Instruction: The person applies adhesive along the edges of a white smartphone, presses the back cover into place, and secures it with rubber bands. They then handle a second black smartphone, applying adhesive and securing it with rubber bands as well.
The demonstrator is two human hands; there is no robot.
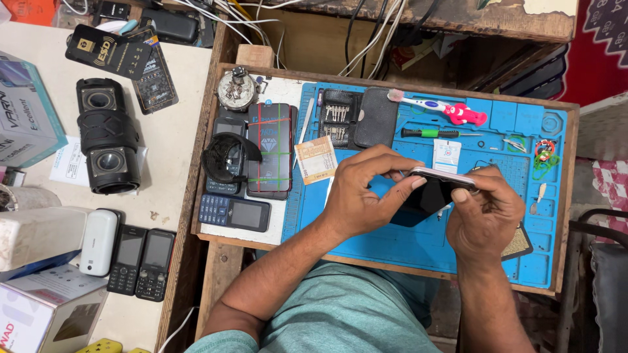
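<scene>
- While both hands grip it, dark smartphone (pixel 428 193) sits tilted above blue repair mat (pixel 392 238), near mat's middle.
- Left hand (pixel 366 189) closed on phone's left end, fingers over top edge.
- Right hand (pixel 487 212) closed on right end.
- Toothbrush (pixel 435 108) and green screwdriver (pixel 435 133) lie by mat's far edge.
- Bit case (pixel 356 117) at far left corner.

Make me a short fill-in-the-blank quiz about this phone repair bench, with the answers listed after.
1. Both hands, left hand and right hand, hold a ____ above the mat.
2. The work mat is coloured ____.
3. The toothbrush at the mat's far edge has a ____ handle end.
4. The green-handled tool below the toothbrush is a ____.

Missing words: smartphone; blue; pink; screwdriver
</scene>
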